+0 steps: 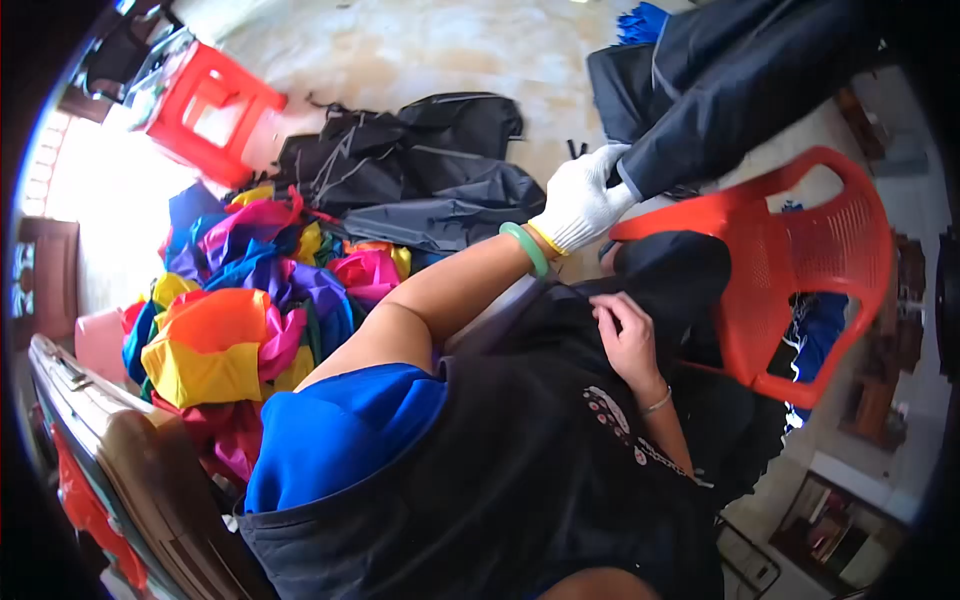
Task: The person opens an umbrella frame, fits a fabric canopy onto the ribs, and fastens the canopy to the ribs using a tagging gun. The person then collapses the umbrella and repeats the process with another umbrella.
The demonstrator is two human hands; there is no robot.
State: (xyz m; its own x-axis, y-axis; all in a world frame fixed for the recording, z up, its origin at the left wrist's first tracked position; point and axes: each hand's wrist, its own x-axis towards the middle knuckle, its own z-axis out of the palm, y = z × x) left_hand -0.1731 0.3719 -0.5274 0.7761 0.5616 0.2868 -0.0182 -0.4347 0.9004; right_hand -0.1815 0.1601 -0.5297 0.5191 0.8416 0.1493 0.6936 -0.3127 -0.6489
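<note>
My left hand (585, 205), in a white knit glove with a green bangle (527, 250) at the wrist, is closed on the end of a black fabric piece (725, 120) with grey edging. The cloth stretches from the glove to the upper right. Over my lap is my bare right hand (628, 338), its fingers loosely bent and slightly apart, with nothing visible in them. A thin bracelet (657, 401) circles that wrist. Dark cloth (670, 275) lies beside the right hand; where its edges run is hard to make out.
More black fabric (430, 175) with grey edging lies on the floor (400, 55) ahead. On the left is a heap of multicoloured cloth (210, 330). A red stool (205, 110) stands at the upper left, a red plastic chair (765, 275) on the right. Brown furniture (150, 480) is at the lower left.
</note>
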